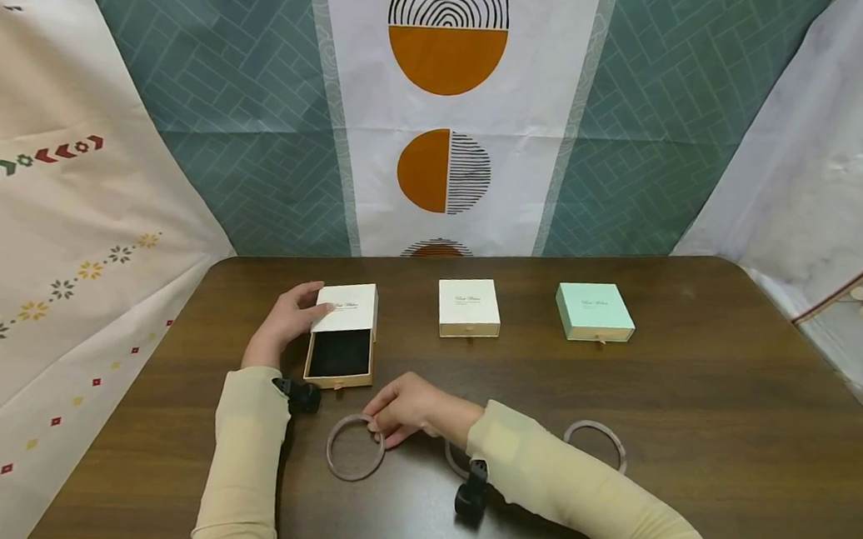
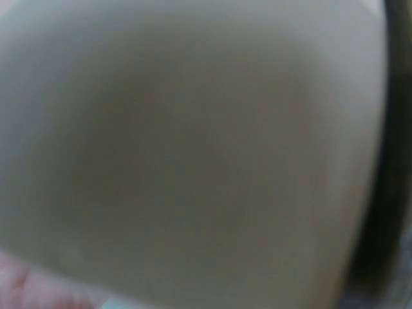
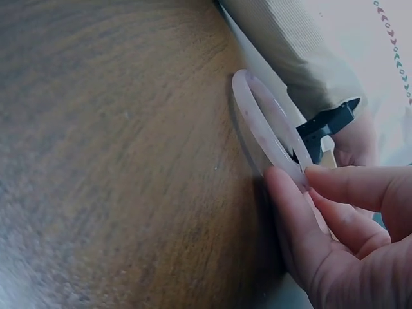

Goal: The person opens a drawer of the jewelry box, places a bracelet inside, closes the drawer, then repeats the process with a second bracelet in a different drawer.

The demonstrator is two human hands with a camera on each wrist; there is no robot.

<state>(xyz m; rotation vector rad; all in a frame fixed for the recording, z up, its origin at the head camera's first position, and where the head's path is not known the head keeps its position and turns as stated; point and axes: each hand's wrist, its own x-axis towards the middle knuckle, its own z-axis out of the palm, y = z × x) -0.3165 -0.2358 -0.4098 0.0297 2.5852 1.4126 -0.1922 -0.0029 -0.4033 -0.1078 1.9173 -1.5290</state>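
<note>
My left hand holds a small white drawer-style gift box at its left side, with the thumb on top. The box's drawer, lined in black, is pulled out toward me and holds nothing. Between thumb and fingers, my right hand pinches a pale, pinkish bangle by its right side, just in front of the drawer. In the right wrist view the bangle is tilted, its far edge lifted from the table. A blurred pale surface fills most of the left wrist view and hides the left hand.
Another white gift box and a mint-green one, both closed, stand to the right on the brown table. A second bangle lies partly hidden under the right wrist; a third lies behind the right forearm.
</note>
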